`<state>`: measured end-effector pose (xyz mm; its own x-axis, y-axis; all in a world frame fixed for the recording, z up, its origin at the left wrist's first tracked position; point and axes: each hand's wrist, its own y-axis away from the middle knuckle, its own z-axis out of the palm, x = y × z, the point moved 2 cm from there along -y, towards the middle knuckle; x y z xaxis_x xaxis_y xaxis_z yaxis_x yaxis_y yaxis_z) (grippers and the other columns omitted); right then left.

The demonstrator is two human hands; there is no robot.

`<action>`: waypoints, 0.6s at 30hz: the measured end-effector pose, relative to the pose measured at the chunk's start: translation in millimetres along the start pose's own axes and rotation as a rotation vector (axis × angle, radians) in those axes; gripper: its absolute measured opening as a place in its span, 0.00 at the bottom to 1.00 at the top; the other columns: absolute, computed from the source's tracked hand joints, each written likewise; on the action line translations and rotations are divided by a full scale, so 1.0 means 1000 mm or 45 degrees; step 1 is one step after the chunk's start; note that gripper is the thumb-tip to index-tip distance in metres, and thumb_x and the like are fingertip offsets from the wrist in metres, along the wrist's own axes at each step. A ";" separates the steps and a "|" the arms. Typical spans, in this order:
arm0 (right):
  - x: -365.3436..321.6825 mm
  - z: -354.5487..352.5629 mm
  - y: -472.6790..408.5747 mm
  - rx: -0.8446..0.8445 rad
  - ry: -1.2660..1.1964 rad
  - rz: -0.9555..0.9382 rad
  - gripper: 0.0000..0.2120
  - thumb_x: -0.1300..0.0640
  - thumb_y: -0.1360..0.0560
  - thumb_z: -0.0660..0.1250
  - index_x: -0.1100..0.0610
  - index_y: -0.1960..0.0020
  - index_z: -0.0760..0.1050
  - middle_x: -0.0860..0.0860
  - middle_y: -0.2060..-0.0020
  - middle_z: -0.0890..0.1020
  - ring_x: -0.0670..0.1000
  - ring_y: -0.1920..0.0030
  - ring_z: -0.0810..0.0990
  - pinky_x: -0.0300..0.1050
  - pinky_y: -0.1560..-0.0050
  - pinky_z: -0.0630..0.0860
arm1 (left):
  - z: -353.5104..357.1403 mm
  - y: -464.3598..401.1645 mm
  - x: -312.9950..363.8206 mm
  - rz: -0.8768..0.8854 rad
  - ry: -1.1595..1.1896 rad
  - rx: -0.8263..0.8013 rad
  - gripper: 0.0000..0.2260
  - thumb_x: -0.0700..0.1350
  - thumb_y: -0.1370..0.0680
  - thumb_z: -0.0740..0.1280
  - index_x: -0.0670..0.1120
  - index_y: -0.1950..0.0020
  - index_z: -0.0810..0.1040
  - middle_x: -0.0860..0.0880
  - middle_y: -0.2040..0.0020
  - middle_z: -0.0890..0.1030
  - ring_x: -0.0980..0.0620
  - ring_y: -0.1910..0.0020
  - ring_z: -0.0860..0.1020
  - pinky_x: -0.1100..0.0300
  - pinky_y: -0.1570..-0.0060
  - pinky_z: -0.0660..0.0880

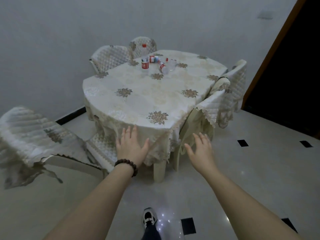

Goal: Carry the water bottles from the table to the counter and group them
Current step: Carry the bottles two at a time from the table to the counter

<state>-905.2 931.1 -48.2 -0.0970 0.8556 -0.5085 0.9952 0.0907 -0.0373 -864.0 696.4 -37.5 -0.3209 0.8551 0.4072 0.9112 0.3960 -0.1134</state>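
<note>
Several clear water bottles with red labels and red caps cluster at the far side of the table (138, 101), which wears a cream floral cloth. One bottle (145, 64) stands upright at the left of the cluster. Another bottle (163, 66) lies on its side, and a third bottle (153, 59) lies behind it. My left hand (131, 146), with a bead bracelet on the wrist, is held out open in front of the table's near edge. My right hand (200, 149) is also open, fingers spread, near the table's front right corner. Both hands are empty and far from the bottles.
Covered chairs ring the table: one at the near left (34, 135), two at the back (110, 58), two at the right (230, 87). A dark doorway (294, 66) stands at the right. The tiled floor (242, 170) holds my shoe (149, 218). No counter is in view.
</note>
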 end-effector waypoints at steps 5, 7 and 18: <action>-0.020 0.024 -0.098 -0.028 0.040 -0.059 0.29 0.44 0.21 0.57 0.55 0.24 0.59 0.55 0.23 0.58 0.54 0.22 0.50 0.54 0.24 0.51 | 0.019 -0.088 -0.010 -0.047 0.029 -0.017 0.32 0.60 0.21 0.55 0.49 0.22 0.51 0.48 0.22 0.54 0.50 0.23 0.49 0.46 0.26 0.46; -0.033 0.035 -0.140 -0.057 0.052 -0.071 0.29 0.44 0.20 0.57 0.55 0.24 0.57 0.55 0.23 0.57 0.54 0.22 0.50 0.53 0.24 0.50 | 0.025 -0.129 -0.015 -0.061 0.045 -0.039 0.32 0.60 0.21 0.55 0.49 0.22 0.50 0.48 0.21 0.52 0.50 0.23 0.47 0.47 0.25 0.45; -0.087 0.064 -0.333 -0.100 0.031 -0.086 0.28 0.45 0.20 0.56 0.57 0.24 0.57 0.56 0.23 0.57 0.55 0.22 0.50 0.53 0.24 0.50 | 0.043 -0.331 -0.016 -0.085 0.115 -0.039 0.31 0.58 0.21 0.56 0.48 0.22 0.51 0.48 0.22 0.54 0.49 0.23 0.48 0.45 0.26 0.47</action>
<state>-1227.5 794.2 -46.7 -0.1655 0.8581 -0.4861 0.9822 0.1878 -0.0030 -1171.5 566.6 -45.6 -0.3578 0.7928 0.4934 0.8965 0.4395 -0.0562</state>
